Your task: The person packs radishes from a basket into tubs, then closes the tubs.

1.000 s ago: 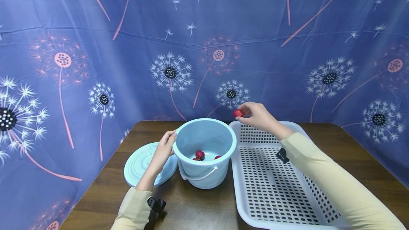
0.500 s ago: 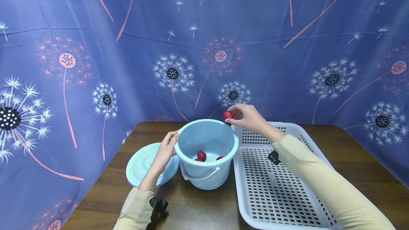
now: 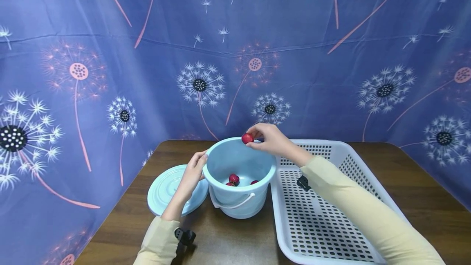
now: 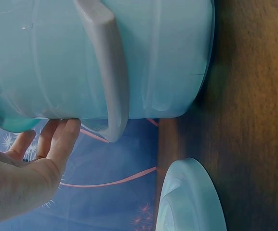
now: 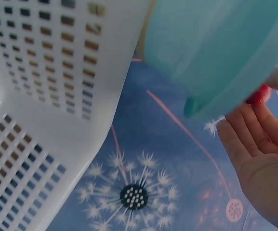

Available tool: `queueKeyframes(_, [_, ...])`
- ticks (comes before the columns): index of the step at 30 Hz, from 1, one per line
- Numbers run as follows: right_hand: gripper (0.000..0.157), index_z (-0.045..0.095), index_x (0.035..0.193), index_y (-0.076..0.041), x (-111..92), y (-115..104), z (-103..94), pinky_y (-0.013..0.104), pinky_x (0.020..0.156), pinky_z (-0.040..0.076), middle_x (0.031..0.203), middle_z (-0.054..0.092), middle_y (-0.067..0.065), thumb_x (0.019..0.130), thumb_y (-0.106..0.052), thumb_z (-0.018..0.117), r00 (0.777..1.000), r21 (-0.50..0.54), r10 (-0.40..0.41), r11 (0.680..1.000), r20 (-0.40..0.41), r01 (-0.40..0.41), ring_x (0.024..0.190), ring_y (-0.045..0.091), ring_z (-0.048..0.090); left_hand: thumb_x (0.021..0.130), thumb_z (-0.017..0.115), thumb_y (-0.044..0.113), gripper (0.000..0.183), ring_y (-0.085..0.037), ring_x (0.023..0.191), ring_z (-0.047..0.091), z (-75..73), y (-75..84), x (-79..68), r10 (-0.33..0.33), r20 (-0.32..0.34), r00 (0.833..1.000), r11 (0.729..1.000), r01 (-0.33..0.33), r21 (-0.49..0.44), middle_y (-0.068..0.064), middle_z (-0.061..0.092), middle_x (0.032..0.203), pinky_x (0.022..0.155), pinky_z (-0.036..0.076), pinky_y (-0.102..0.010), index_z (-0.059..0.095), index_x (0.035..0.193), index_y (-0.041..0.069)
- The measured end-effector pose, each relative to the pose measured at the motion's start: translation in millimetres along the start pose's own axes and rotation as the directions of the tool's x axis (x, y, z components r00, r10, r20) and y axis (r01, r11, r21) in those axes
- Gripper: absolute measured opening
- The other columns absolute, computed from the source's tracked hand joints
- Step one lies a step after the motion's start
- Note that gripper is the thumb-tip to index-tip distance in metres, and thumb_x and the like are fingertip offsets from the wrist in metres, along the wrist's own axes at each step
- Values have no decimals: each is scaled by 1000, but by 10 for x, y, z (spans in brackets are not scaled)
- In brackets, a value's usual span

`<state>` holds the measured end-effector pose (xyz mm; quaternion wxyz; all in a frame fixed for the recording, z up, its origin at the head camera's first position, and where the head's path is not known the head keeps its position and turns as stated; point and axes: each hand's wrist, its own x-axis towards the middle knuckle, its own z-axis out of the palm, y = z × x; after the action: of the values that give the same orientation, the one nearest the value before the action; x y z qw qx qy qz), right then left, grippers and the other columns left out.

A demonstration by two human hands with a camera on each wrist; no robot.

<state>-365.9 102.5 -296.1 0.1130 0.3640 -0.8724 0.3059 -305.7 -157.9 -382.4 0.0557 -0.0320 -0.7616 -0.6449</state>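
Observation:
My right hand (image 3: 270, 139) pinches a small round red fruit (image 3: 247, 138) between thumb and fingertips, over the far right rim of the light blue bucket (image 3: 239, 205). In the right wrist view the fruit (image 5: 259, 95) shows partly, beside the bucket's rim. My left hand (image 3: 192, 173) grips the bucket at its left rim. The left wrist view has the fingers of that hand (image 4: 33, 163) against the bucket's outer wall, near the white handle (image 4: 111, 72). Inside the bucket lie several like red fruits (image 3: 234, 179), partly hidden by the front rim.
A light blue lid (image 3: 162, 191) lies on the brown wooden table (image 3: 228, 244) left of the bucket. To the right stands a white perforated plastic basket (image 3: 281, 232), close beside the bucket, with my right forearm across it. A blue dandelion-print cloth (image 3: 312, 72) hangs behind the table.
My right hand has moved left with the red fruit, from above the basket's far left corner to over the bucket's rim. The left hand has stayed on the bucket.

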Motion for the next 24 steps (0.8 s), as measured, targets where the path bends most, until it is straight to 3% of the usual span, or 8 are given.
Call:
queueKeyframes(8, [32,64,109,-4,66,-58,193,38,82,54,96,64,6,81,-17,74,996,22,-52,999,76,50,91,24,64,99,41,43,47,-33,133,38,21,1,-10,5,3,1000,1000,-5,-6,-12,42,143,97,44,-54,45,134,12])
queueKeyframes(14, [30,65,107,-5,92,-94,287,29,79,54,94,64,5,80,-15,74,990,8,-90,996,108,90,88,22,64,99,42,43,47,-33,131,41,37,8,-9,18,14,1000,1000,-17,-13,-12,44,141,95,46,-51,45,134,12])
queueKeyframes(24, [28,65,107,-4,175,-141,526,31,80,53,95,65,5,81,-13,70,966,-29,-137,989,219,147,87,16,62,98,43,42,46,-33,128,44,9,3,-4,11,1,1000,1000,-11,-18,-13,46,139,94,47,-51,46,133,12])
